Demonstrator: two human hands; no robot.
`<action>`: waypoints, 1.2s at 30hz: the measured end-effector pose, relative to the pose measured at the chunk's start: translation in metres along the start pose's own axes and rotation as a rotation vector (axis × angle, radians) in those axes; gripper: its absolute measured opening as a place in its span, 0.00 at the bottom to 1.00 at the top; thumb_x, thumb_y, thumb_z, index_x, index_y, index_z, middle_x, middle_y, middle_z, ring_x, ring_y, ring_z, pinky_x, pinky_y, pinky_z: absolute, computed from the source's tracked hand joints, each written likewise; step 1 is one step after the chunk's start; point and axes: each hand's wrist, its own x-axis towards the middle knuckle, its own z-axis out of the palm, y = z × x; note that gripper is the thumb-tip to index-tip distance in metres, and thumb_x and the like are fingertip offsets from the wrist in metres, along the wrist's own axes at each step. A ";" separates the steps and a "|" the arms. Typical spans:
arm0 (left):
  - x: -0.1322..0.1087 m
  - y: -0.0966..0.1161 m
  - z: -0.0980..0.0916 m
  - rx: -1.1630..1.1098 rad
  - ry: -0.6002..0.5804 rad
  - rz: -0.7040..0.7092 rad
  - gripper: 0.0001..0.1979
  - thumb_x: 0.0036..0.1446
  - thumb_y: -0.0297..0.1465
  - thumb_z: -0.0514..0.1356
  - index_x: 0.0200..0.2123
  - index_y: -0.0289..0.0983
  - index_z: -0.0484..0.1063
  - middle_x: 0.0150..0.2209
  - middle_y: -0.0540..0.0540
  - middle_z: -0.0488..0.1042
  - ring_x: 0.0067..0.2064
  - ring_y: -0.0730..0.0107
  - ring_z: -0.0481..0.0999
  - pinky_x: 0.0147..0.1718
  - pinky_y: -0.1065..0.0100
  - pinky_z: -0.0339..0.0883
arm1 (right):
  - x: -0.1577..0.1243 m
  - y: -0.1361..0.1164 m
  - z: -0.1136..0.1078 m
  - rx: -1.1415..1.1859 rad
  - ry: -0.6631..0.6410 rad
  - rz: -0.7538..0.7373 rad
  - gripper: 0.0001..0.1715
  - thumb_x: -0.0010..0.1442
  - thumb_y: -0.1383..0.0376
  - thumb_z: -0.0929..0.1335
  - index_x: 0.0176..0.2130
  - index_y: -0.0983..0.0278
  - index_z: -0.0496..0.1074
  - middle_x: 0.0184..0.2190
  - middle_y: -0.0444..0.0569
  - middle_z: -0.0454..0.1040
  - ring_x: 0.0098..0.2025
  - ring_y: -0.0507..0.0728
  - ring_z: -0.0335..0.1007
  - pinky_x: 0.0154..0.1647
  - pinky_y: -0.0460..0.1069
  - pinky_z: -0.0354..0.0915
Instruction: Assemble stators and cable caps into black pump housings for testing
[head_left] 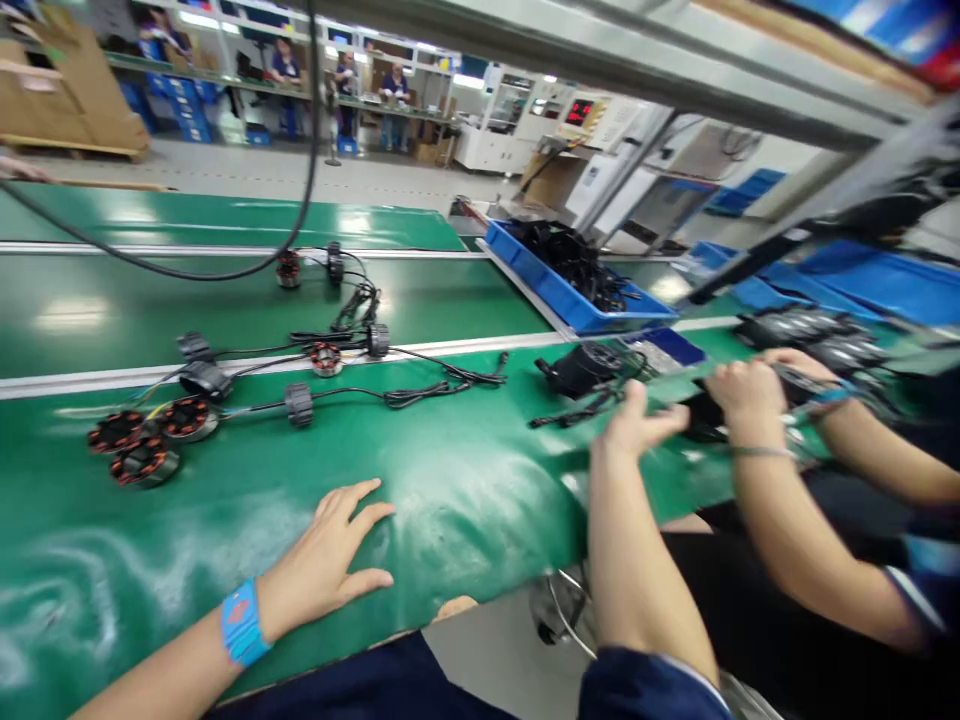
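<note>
My left hand [334, 555], with a blue wristband [244, 622], rests on the green work mat [480, 500], fingers spread and nothing in them. My right hand [637, 425] hovers further right, slightly blurred, thumb and fingers apart with no object visible in it. Just beyond it sits a black motor housing [583, 368] with a cable [574, 415] lying in front. Left of centre are copper-wound stators [146, 460], some grouped together, joined by wires to dark ribbed round parts [298, 404]. A bundled black cable [420, 396] trails from them towards the middle.
At right, a co-worker's hands [750, 395] grip a dark part close to my right hand. A blue bin [555, 290] of black cables stands behind, beside a small dark-blue tray [671, 347]. Overhead hangs a black cable [311, 150] below a metal beam [637, 70].
</note>
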 end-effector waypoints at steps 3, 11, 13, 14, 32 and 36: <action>0.001 -0.017 -0.045 0.088 0.171 -0.089 0.28 0.66 0.53 0.57 0.64 0.47 0.66 0.67 0.39 0.65 0.67 0.47 0.65 0.64 0.42 0.62 | -0.028 -0.028 0.000 0.046 -0.045 -0.246 0.45 0.56 0.45 0.71 0.64 0.62 0.59 0.65 0.65 0.61 0.68 0.73 0.59 0.72 0.68 0.52; 0.013 -0.118 -0.160 0.529 0.356 -0.552 0.20 0.71 0.45 0.51 0.49 0.37 0.76 0.53 0.37 0.76 0.56 0.44 0.72 0.56 0.45 0.63 | -0.105 -0.086 0.125 -0.283 -1.048 -0.903 0.45 0.60 0.41 0.71 0.65 0.63 0.64 0.65 0.62 0.69 0.68 0.72 0.62 0.68 0.67 0.56; 0.041 -0.122 -0.158 0.523 0.211 -0.439 0.20 0.71 0.43 0.51 0.51 0.37 0.76 0.53 0.38 0.76 0.55 0.48 0.72 0.57 0.49 0.63 | -0.117 -0.093 0.159 -0.368 -1.122 -0.820 0.40 0.65 0.44 0.68 0.65 0.62 0.64 0.65 0.59 0.70 0.67 0.70 0.64 0.68 0.65 0.57; 0.058 -0.123 -0.155 0.508 0.170 -0.391 0.20 0.71 0.42 0.51 0.54 0.39 0.75 0.54 0.39 0.75 0.56 0.50 0.72 0.57 0.52 0.63 | -0.122 -0.095 0.171 -0.392 -1.122 -0.795 0.37 0.67 0.45 0.66 0.65 0.62 0.64 0.64 0.59 0.70 0.66 0.69 0.65 0.68 0.65 0.57; 0.076 -0.163 -0.146 0.388 0.013 -0.212 0.30 0.70 0.52 0.46 0.44 0.40 0.82 0.46 0.38 0.73 0.48 0.56 0.70 0.52 0.57 0.65 | -0.150 -0.088 0.117 -0.433 -1.399 -0.744 0.24 0.73 0.51 0.57 0.43 0.61 0.75 0.35 0.51 0.80 0.36 0.61 0.76 0.41 0.52 0.65; 0.010 -0.140 -0.141 0.389 0.047 -0.281 0.33 0.70 0.54 0.46 0.35 0.39 0.83 0.48 0.37 0.72 0.52 0.53 0.69 0.53 0.52 0.63 | -0.167 -0.103 0.073 -0.378 -1.600 -0.760 0.24 0.73 0.50 0.58 0.40 0.61 0.75 0.31 0.48 0.79 0.33 0.59 0.75 0.37 0.51 0.64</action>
